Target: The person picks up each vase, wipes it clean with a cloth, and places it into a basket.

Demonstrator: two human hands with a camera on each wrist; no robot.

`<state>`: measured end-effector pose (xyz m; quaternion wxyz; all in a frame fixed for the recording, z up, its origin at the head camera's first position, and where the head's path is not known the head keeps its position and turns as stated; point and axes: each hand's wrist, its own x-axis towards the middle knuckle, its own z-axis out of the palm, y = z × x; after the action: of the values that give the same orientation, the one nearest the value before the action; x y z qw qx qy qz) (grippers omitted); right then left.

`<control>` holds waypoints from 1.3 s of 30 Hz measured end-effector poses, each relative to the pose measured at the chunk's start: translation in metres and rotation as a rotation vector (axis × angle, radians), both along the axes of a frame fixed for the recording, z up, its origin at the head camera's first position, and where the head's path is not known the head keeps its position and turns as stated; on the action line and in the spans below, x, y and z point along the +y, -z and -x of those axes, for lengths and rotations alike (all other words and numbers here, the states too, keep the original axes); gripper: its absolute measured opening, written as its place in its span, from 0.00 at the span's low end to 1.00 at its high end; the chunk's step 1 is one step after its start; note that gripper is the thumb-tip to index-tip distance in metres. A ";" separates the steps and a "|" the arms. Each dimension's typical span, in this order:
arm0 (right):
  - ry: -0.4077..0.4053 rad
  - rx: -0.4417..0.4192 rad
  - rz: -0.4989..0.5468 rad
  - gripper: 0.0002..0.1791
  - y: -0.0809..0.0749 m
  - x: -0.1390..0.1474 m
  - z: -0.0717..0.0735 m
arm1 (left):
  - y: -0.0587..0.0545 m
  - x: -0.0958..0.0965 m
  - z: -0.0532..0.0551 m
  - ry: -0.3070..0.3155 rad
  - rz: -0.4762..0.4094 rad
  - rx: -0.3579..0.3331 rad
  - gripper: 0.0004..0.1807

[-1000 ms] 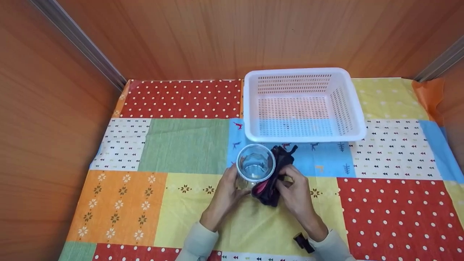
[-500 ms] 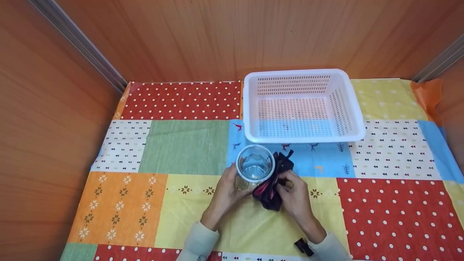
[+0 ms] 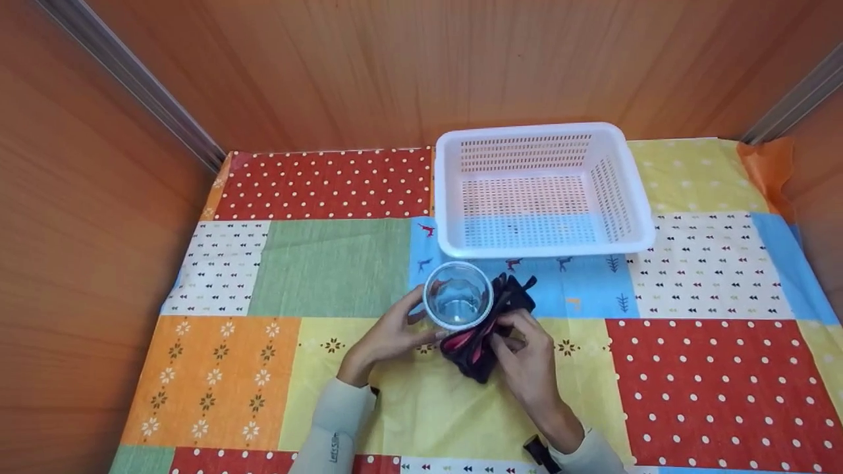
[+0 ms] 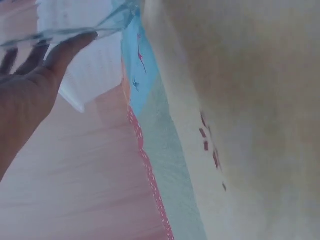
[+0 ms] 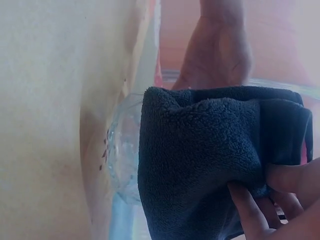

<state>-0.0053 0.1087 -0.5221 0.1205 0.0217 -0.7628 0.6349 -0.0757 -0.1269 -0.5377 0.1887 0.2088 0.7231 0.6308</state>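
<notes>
A clear glass jar (image 3: pixel 458 299) stands upright, mouth up, in front of the white basket. My left hand (image 3: pixel 390 334) holds its left side, fingers and thumb spread around the glass. In the left wrist view the fingers of that hand (image 4: pixel 35 90) reach along the glass (image 4: pixel 70 33). A dark fleecy towel (image 5: pixel 205 150) with pink showing in its folds lies bunched against the jar's right side. My right hand (image 3: pixel 527 355) pinches the towel between thumb and fingers. The towel hides much of the jar in the right wrist view.
Behind the jar a white plastic basket (image 3: pixel 444 197) with slotted walls stands near the back wooden panel (image 3: pixel 329 72). A patchwork cloth (image 3: pixel 336 263) covers the table. Another wooden panel (image 3: pixel 99 230) rises on the left.
My left hand has loosened and shifted left around the jar, its forearm swinging left. The towel and my right hand have moved slightly left along the jar.
</notes>
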 end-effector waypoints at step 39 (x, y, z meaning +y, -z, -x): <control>0.098 0.164 -0.137 0.13 0.006 -0.002 0.008 | 0.011 0.019 -0.013 -0.205 0.107 0.090 0.45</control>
<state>-0.0132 0.1072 -0.5279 0.2115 0.0443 -0.7923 0.5706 -0.0631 -0.1078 -0.5490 0.1014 0.1514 0.7809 0.5975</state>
